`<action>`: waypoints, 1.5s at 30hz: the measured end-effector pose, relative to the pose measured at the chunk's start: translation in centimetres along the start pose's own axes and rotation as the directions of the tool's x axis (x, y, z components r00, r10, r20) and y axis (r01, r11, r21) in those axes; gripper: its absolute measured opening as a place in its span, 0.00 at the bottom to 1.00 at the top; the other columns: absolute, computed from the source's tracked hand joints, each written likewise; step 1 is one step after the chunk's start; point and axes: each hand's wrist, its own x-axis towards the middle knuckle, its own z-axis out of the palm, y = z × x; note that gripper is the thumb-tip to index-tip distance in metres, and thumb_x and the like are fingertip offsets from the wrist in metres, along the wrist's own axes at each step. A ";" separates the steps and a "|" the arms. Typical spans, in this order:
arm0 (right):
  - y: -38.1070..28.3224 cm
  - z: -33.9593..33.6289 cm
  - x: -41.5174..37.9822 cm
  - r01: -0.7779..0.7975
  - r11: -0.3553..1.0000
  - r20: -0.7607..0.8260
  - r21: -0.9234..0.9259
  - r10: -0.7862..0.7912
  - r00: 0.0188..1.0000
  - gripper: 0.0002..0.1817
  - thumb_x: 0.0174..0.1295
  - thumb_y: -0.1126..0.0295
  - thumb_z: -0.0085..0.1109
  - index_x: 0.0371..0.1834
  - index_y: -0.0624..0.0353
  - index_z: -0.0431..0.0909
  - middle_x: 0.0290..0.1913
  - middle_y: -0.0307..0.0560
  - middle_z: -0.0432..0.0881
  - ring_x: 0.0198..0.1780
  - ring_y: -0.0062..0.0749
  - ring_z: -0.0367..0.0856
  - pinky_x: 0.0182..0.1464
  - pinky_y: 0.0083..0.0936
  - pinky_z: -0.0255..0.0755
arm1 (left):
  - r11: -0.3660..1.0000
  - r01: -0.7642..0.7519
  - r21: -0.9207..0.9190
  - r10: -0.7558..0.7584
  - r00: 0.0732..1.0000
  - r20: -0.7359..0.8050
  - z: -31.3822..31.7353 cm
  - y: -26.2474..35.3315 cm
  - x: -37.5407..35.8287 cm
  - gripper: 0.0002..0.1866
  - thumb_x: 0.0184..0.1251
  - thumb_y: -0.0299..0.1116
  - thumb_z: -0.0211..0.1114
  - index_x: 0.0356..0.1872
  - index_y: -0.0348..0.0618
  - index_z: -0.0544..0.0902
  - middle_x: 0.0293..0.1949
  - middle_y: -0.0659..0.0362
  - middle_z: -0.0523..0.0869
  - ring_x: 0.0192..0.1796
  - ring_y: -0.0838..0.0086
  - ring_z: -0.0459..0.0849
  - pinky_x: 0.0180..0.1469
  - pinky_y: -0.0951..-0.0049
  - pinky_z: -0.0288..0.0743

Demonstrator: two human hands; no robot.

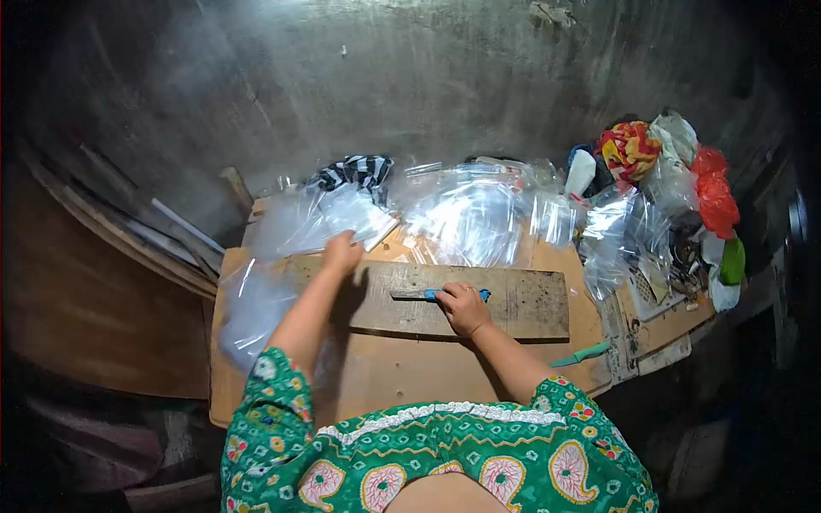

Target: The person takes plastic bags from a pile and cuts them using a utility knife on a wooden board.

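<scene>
Cluttered wooden surface (402, 376): my right hand (463, 308) grips the knife (428, 294) on the board (479, 301), left hand (342, 253) open, reaching the plastic bags (321, 218); next, pinch one.

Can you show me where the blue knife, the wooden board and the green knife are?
blue knife (425, 294): head view, on its blade beside the right hand.
wooden board (522, 301): head view, bare right part.
green knife (581, 353): head view, on its handle.

board: lies on the table (385, 376), centre
knife (428, 294): on the board (513, 303)
plastic bags (462, 214): far side, behind the board
second knife (581, 353): near right of the board
</scene>
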 end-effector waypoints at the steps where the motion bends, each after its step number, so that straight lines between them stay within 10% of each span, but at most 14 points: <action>1: 0.0 0.0 0.0 -0.019 1.000 -0.001 -0.013 0.019 1.000 0.10 0.50 0.70 0.58 0.38 0.50 0.78 0.38 0.41 0.77 0.42 0.39 0.74 0.44 0.35 0.69 | 0.996 -0.001 -0.088 0.010 0.995 0.098 2.2 1.4 0.9 0.23 0.52 0.42 0.62 0.47 0.39 0.79 0.44 0.44 0.82 0.48 0.52 0.80 0.52 0.61 0.72; 12: -1.8 -2.1 -0.5 -0.018 0.998 0.036 0.067 0.016 0.999 0.09 0.52 0.71 0.58 0.37 0.53 0.79 0.40 0.44 0.78 0.42 0.43 0.75 0.45 0.35 0.69 | 0.965 0.049 0.256 -0.097 0.979 0.179 9.2 5.5 2.3 0.17 0.54 0.46 0.62 0.38 0.44 0.83 0.44 0.50 0.80 0.50 0.56 0.77 0.50 0.57 0.72; 19: -1.8 -1.7 -1.3 -0.026 0.996 0.040 0.081 0.023 0.999 0.12 0.49 0.73 0.58 0.39 0.52 0.78 0.40 0.44 0.77 0.44 0.41 0.74 0.47 0.35 0.69 | 0.919 0.131 -0.372 -0.114 0.991 0.068 6.4 -0.2 8.0 0.09 0.52 0.33 0.63 0.25 0.37 0.78 0.25 0.53 0.84 0.27 0.70 0.82 0.31 0.68 0.74; 25: -1.6 -1.1 -1.1 -0.017 0.998 0.028 0.056 0.015 0.999 0.10 0.50 0.71 0.57 0.38 0.51 0.79 0.40 0.43 0.77 0.43 0.41 0.74 0.46 0.36 0.69 | 0.712 -0.005 -0.702 -0.196 0.959 -0.205 -12.9 2.8 4.5 0.22 0.46 0.20 0.60 0.47 0.35 0.71 0.22 0.57 0.80 0.23 0.75 0.79 0.23 0.76 0.69; 30: -1.8 -0.3 -1.3 -0.022 0.998 0.056 0.062 0.019 0.998 0.10 0.52 0.71 0.57 0.39 0.50 0.79 0.39 0.42 0.76 0.44 0.40 0.73 0.46 0.36 0.68 | 0.983 0.014 -0.181 -0.089 0.907 -0.411 -20.9 1.5 -2.8 0.19 0.42 0.24 0.58 0.42 0.42 0.78 0.26 0.54 0.81 0.29 0.67 0.81 0.32 0.69 0.73; 35: -1.4 1.0 -0.7 -0.001 0.999 0.074 0.046 -0.003 0.997 0.09 0.51 0.71 0.57 0.37 0.52 0.80 0.39 0.45 0.77 0.42 0.43 0.74 0.44 0.36 0.69 | 0.928 0.037 0.371 0.146 0.880 -0.452 -19.1 2.0 -10.8 0.09 0.45 0.30 0.57 0.29 0.44 0.81 0.34 0.51 0.80 0.40 0.58 0.80 0.40 0.59 0.74; 45: -3.3 1.6 -2.3 0.034 0.988 0.252 0.152 -0.072 0.965 0.11 0.49 0.75 0.56 0.36 0.53 0.79 0.36 0.47 0.78 0.41 0.47 0.75 0.43 0.39 0.70 | 0.924 0.020 0.382 0.004 0.998 -0.062 5.1 -5.3 -22.3 0.03 0.50 0.27 0.57 0.24 0.44 0.80 0.29 0.52 0.81 0.34 0.58 0.82 0.33 0.60 0.76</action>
